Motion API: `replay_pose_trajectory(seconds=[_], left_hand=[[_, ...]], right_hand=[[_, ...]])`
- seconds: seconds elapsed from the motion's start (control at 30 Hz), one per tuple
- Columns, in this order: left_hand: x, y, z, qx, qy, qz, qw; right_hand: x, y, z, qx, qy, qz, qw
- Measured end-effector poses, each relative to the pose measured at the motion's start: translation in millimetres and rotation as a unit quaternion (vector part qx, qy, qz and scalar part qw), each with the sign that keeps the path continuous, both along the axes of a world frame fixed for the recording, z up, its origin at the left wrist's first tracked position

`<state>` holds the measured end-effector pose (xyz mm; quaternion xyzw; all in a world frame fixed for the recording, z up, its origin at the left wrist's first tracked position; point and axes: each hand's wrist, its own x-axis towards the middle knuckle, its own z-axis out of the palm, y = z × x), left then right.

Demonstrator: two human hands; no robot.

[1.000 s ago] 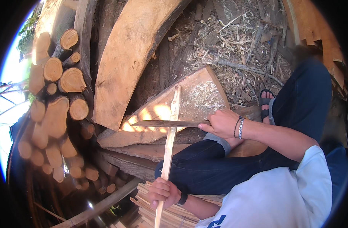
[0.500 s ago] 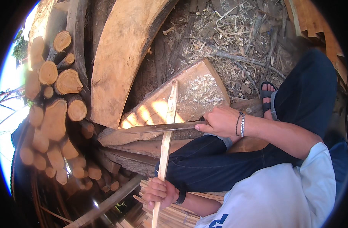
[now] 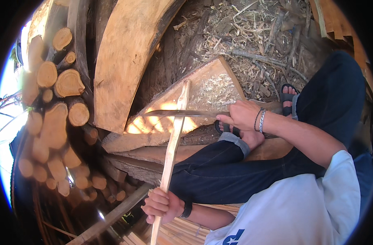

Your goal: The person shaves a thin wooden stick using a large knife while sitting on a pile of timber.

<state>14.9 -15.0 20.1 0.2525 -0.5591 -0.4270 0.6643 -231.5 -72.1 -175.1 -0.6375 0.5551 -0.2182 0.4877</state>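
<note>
My left hand (image 3: 164,205) is closed around the lower part of a long pale wooden stick (image 3: 170,157). The stick slants up and away, its far end resting on a thick wedge-shaped wood slab (image 3: 217,87). My right hand (image 3: 244,116) grips a long-bladed knife (image 3: 182,113) by its handle, which the fingers mostly hide. The blade lies crosswise over the stick, above the slab, with its tip pointing left. Wood shavings (image 3: 215,90) are scattered on the slab's right side.
Stacked round logs (image 3: 69,83) stand at left, beside a large curved plank (image 3: 123,61). Shavings and twigs (image 3: 264,45) cover the ground beyond the slab. Thin cut sticks (image 3: 182,230) lie near my left forearm. My sandaled foot (image 3: 288,98) is at right.
The knife and my right hand have moved farther up along the stick, away from my left hand. My left hand, still holding the stick, has shifted slightly left.
</note>
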Motion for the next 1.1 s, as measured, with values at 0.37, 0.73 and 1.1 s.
replay_pose_trajectory(seconds=[0.37,0.73,1.1], left_hand=[[-9,-142,69,0.032,0.025,-0.101,0.994],[-28,-216,70,-0.009,-0.009,0.104,0.994],[-28,-241,69,-0.025,-0.017,0.144,0.989]], right_hand=[[-60,-38,59,0.026,-0.055,-0.173,0.983],[-36,2,53,0.046,-0.045,-0.122,0.990],[29,-8,41,0.021,-0.065,-0.055,0.996]])
